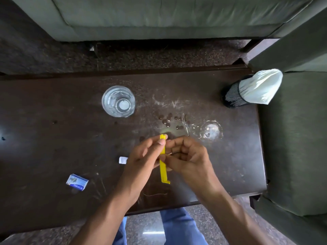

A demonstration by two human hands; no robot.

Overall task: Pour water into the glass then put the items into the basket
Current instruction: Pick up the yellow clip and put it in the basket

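Observation:
A clear glass (118, 101) with water in it stands upright on the dark table (44, 121), left of centre. Both my hands meet over the table's near middle around a thin yellow plastic strip (163, 171). My left hand (143, 160) pinches its upper end between thumb and fingers. My right hand (187, 156) curls around its middle, and the strip's lower end with a small hook sticks out below. A black mesh basket (233, 96) lined with a white bag (260, 87) stands at the table's far right corner.
A small blue and white box (77, 182) lies at the near left. A little white piece (123, 160) sits beside my left hand. Water drops (169, 119) and a wet ring (210, 129) mark the table's right half. Grey sofas border the far and right sides.

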